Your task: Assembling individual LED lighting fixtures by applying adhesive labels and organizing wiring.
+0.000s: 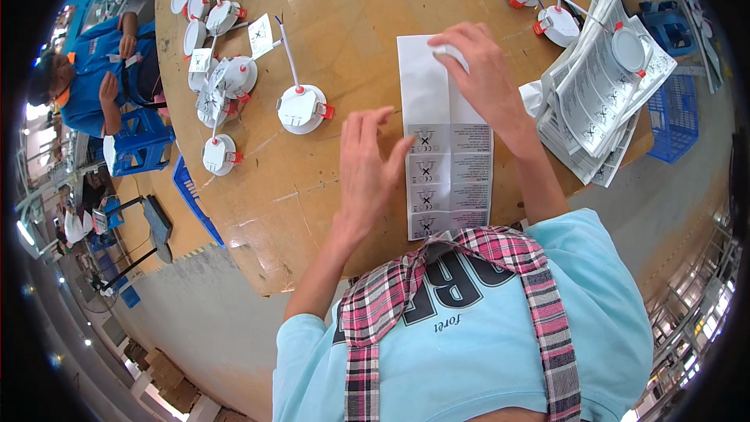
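A long white printed sheet [426,86] with creases lies in front of me on the table, blank at its far end and printed in several blocks nearer me. My right hand [484,78] is at its far right corner, with thumb and fingers pinching the paper edge, which looks curled up there. Beside the sheet's left edge is my left hand [366,160], holding nothing, with fingers apart and the thumb tip close to the print. Left of it, a round white downlight [302,112] with red clips rests on the table, its cable standing up.
More white downlights [221,155] crowd the table's left and far sides, some with paper slips. At right lies a thick stack of printed sheets [582,101] with a downlight [629,48] on top. A blue crate [673,119] stands beyond; a person in blue [98,70] sits at left.
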{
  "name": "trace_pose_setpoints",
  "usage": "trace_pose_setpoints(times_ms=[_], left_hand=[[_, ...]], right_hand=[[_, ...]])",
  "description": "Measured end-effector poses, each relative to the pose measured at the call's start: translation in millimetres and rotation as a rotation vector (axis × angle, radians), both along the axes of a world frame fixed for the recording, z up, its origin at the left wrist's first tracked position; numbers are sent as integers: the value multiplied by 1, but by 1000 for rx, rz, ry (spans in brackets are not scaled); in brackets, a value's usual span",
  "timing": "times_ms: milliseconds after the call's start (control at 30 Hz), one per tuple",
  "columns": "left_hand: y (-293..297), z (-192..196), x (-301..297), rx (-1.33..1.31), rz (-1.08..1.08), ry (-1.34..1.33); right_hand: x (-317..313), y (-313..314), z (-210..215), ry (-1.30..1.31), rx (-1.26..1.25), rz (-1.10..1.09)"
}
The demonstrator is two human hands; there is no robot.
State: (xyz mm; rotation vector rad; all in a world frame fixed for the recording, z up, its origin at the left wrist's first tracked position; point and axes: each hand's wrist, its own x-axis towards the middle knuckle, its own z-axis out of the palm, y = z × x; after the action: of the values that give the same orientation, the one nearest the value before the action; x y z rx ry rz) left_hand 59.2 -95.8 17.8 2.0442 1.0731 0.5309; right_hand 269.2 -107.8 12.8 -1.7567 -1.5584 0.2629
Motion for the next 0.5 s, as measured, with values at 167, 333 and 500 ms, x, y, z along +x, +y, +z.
trace_pose_setpoints(times_ms=[167, 333, 500], left_hand=[[-18, -16, -11, 127, 1, 141], [-21, -16, -8, 187, 9, 150], [-16, -13, -7, 57, 40, 26]], right_hand=[[-25, -36, 16, -80, -202, 241], [-42, -43, 11, -281, -247, 343], [-52, -49, 9, -249, -219, 278]])
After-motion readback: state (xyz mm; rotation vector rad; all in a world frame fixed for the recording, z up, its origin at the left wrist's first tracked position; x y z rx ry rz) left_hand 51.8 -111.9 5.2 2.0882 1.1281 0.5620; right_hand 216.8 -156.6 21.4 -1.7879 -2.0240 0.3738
